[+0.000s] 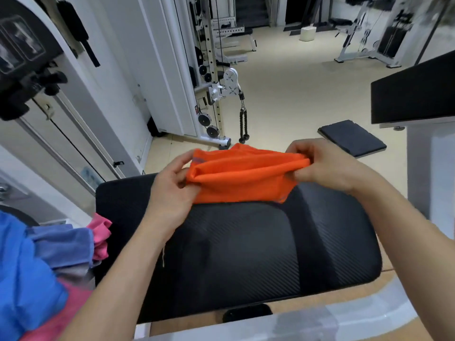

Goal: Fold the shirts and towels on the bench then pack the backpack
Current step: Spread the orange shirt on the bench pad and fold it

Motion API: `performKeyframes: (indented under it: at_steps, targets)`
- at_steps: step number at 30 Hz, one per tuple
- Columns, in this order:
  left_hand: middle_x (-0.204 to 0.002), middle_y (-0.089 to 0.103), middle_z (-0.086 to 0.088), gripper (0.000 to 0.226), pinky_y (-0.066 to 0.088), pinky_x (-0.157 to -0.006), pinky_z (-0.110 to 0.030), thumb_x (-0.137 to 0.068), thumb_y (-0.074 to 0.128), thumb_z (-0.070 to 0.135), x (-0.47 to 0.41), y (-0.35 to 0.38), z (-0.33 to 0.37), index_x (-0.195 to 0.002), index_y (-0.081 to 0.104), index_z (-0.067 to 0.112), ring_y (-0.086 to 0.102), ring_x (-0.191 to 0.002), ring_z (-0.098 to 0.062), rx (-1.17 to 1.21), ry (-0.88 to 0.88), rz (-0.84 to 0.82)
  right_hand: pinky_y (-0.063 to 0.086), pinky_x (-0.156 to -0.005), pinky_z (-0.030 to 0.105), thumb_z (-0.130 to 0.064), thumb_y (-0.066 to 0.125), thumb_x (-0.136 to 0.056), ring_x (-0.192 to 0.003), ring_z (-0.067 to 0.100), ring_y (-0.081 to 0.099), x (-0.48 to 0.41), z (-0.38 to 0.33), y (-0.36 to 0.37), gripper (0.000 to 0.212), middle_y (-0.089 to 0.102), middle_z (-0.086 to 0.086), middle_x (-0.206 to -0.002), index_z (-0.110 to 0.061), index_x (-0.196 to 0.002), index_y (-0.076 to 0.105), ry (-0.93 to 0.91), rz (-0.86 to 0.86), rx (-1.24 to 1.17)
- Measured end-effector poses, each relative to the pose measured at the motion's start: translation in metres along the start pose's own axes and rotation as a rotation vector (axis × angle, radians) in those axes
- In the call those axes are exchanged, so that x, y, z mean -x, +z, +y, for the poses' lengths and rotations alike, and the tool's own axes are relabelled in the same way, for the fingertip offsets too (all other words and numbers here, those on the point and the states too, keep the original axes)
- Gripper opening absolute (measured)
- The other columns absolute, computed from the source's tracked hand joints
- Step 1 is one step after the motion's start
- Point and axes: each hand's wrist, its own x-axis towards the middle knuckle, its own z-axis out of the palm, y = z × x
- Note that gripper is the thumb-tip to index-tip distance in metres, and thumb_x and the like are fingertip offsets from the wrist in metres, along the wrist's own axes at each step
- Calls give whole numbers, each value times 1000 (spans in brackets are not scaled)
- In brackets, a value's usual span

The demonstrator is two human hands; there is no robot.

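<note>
Both hands, left hand [172,190] and right hand [327,166], each grip pinching one end of the orange shirt [241,178] over the black surface [246,254]'s far edge; slack fabric may slip floorward, spoiling the fold.

Counter's [246,262] near half is lying open; a clothes pile [37,267] is crowding its left edge, orange shirt [241,178] is blocking the far end.

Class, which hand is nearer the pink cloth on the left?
Left. The left hand grips the orange garment just above-right of the pink cloth; the right hand grips its other end, farther right.
</note>
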Motion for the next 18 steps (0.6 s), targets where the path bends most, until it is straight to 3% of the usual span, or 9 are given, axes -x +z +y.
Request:
performKeyframes:
  at_steps: [2, 4, 6, 8, 10, 14, 18]
  targets:
    - [-97, 74, 12, 52, 54, -81, -20, -77, 74, 8, 0, -16, 9, -112, 65, 45, 69, -95, -8, -33, 194, -41, 43, -60, 24, -4, 75, -68, -59, 6, 52, 11, -10, 2, 29, 62, -9, -70, -24, -85, 63, -156, 123, 80]
    - [-95, 73, 16, 30, 49, -83, -16, -71, 78, 33, 9, -26, 0, -98, 72, 44, 66, -95, -8, -137, 361, -79, 46, -64, 21, -5, 72, -68, -69, 6, 57, 32, -4, 25, 39, 65, -12, -82, -29, -97, 63, -297, 207, 240]
    - [-95, 72, 18, 19, 48, -87, -26, -75, 69, 51, 25, -32, -29, -86, 75, 36, 62, -97, -13, -338, 455, -126, 49, -68, 29, 1, 64, -60, -79, 17, 58, 55, 17, 72, 46, 64, -7, -88, -21, -101, 66, -377, 214, 472]
    - [-98, 73, 14, 26, 51, -85, -41, -79, 61, 49, 43, -35, -69, -73, 77, 30, 61, -96, -23, -603, 460, -209, 49, -60, 34, 1, 71, -56, -76, 26, 59, 74, 45, 122, 38, 61, 0, -82, -17, -90, 69, -364, 142, 703]
    - [-103, 73, 7, 36, 49, -82, -48, -81, 55, 52, 60, -36, -97, -70, 79, 27, 61, -98, -28, -800, 430, -292, 41, -56, 32, -3, 79, -53, -72, 25, 59, 88, 70, 159, 35, 58, -3, -77, -21, -82, 69, -339, 105, 820]
    - [-110, 71, 7, 4, 47, -78, -47, -70, 75, 30, 67, -36, -111, -71, 78, 31, 53, -106, -21, -905, 446, -318, 30, -63, 34, -4, 75, -50, -74, 26, 55, 95, 79, 181, 37, 53, -3, -80, -22, -79, 62, -261, 146, 863]
    - [-113, 70, 5, 15, 48, -78, -46, -65, 86, 20, 68, -34, -112, -73, 78, 30, 61, -103, -30, -956, 469, -345, 32, -65, 36, -37, 65, -61, -81, 28, 56, 100, 60, 179, 34, 53, -1, -90, -25, -92, 60, -236, 97, 896]
